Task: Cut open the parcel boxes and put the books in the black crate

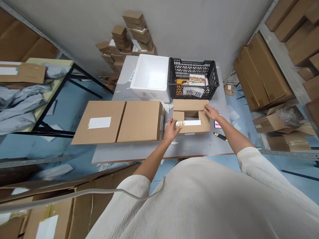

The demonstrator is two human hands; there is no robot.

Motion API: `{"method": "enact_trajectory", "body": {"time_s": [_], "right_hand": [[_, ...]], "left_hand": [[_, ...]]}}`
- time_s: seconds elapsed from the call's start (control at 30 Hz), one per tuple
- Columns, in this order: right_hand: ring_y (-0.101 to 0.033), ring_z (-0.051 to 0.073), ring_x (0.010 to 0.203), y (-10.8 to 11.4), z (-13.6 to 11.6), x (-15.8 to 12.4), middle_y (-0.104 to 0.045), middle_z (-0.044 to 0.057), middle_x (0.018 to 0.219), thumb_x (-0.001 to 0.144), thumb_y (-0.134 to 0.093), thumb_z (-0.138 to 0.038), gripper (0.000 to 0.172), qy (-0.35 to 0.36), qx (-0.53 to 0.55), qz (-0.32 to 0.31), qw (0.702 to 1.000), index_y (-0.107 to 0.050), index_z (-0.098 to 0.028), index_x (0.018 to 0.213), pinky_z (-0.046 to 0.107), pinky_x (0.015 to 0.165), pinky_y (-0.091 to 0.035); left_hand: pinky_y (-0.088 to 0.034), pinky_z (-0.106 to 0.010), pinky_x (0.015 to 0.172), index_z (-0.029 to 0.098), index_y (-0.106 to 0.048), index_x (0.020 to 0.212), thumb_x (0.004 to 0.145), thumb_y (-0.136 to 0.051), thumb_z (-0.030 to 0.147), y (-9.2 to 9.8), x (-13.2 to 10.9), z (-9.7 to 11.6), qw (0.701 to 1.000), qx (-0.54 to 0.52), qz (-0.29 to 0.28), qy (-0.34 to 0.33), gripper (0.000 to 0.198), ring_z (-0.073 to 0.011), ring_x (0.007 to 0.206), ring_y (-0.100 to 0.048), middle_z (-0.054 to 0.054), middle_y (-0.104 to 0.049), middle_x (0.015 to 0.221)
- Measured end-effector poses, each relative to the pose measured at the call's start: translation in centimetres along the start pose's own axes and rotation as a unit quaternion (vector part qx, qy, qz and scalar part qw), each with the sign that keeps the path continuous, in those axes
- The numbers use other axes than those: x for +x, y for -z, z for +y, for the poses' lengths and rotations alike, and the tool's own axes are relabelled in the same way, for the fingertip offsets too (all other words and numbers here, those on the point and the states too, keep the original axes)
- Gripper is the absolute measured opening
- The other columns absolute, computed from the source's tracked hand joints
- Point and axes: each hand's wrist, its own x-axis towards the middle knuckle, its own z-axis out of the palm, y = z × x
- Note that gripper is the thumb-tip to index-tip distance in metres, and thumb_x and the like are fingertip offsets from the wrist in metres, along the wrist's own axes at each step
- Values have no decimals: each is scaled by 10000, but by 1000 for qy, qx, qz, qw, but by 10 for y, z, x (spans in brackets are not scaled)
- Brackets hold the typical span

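A small cardboard box (179, 127) sits on the grey table in front of me, its far flap raised and its side flaps folded partly inward, leaving a gap in the middle. White label strips and shiny tape are on it. My left hand (171, 131) grips its left side, fingers curled at the edge and thumb by the tape. At the far right corner, my right hand (211, 112) has its fingers bent over the flap edge. Just right of the box lie a phone (217, 121) with a pink screen and a black-and-yellow utility knife (220, 136).
Two larger closed cartons (138, 121) stand left of the box. Behind are a white foam bin (151, 84) and a black plastic crate (193, 68) holding printed packs. Shelves with cartons (266, 69) line the right; a second table (37, 109) with grey bags is at left.
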Motion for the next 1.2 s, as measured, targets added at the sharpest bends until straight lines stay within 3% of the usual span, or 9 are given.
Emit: {"method": "enact_trajectory", "body": {"time_s": [0.27, 0.4, 0.47, 0.6, 0.67, 0.77, 0.97, 1.07, 1.2], "right_hand": [[-325, 394, 1763, 1, 7, 17, -343, 63, 1905, 1044, -480, -853, 912, -12, 77, -48, 996, -541, -286, 1756, 640, 1445, -249], [-275, 356, 1787, 2, 11, 17, -342, 101, 1902, 1040, -473, -881, 973, 14, 94, -58, 994, -542, -224, 1754, 571, 1467, -209], [-248, 353, 1795, 2, 11, 16, -314, 119, 1912, 1020, -486, -908, 1032, 28, 100, -63, 993, -520, -196, 1766, 534, 1470, -204], [-278, 377, 1783, 0, 10, 12, -261, 138, 1927, 1022, -520, -854, 1047, 32, 90, -63, 993, -470, -143, 1788, 522, 1459, -249], [-333, 403, 1757, -2, 8, 10, -282, 121, 1923, 1019, -565, -787, 998, 26, 76, -54, 995, -474, -155, 1787, 559, 1447, -280], [-417, 473, 1697, -8, 1, 8, -290, 83, 1925, 963, -668, -743, 995, 5, 49, -35, 998, -477, -222, 1788, 648, 1413, -330], [-410, 578, 1646, -19, -19, 1, -170, 98, 1955, 857, -761, -806, 1167, -34, 1, -24, 999, -387, -262, 1819, 773, 1335, -350], [-411, 577, 1635, -26, -25, -1, -163, 120, 1956, 821, -767, -853, 1210, -38, 5, -5, 999, -384, -270, 1811, 778, 1332, -337], [-399, 561, 1638, -36, -29, -3, -149, 149, 1956, 804, -753, -892, 1242, -40, 12, 24, 999, -368, -268, 1807, 781, 1336, -311]], "left_hand": [[-511, -577, 1280, 257, -703, 1257, 903, -848, 437, 13, 10, 17, 1000, 8, 15, 22, 423, -426, 1641, -466, -171, -463, 1750], [-507, -545, 1284, 254, -709, 1102, 1060, -661, 467, 31, 0, 31, 997, -5, 70, -16, 223, -358, 1577, -534, -158, -581, 1629], [-517, -527, 1273, 257, -702, 996, 1116, -555, 460, 41, -11, 33, 997, -12, 68, -36, 279, -325, 1483, -613, -144, -672, 1491], [-554, -498, 1238, 270, -713, 954, 1087, -583, 455, 56, -38, 26, 997, -24, -13, -72, 263, -304, 1392, -685, -112, -727, 1416], [-533, -496, 1271, 272, -749, 1099, 1051, -645, 465, 62, -49, 20, 995, -17, -42, -88, 225, -314, 1476, -646, -116, -698, 1506], [-492, -534, 1315, 289, -733, 1369, 979, -758, 475, 66, -56, 14, 989, 31, -98, -110, 433, -351, 1612, -534, -127, -609, 1660], [-218, -650, 1441, 328, -660, 1568, 832, -924, 347, 46, -38, 28, 946, 138, -210, -206, 783, -400, 1740, -360, -142, -513, 1786], [-147, -684, 1444, 356, -645, 1590, 818, -914, 330, 31, -23, 40, 919, 156, -273, -236, 818, -395, 1754, -341, -131, -566, 1753], [-59, -729, 1442, 362, -707, 1505, 743, -970, 317, 29, -15, 49, 915, 173, -262, -253, 808, -438, 1759, -317, -132, -663, 1627]]}}
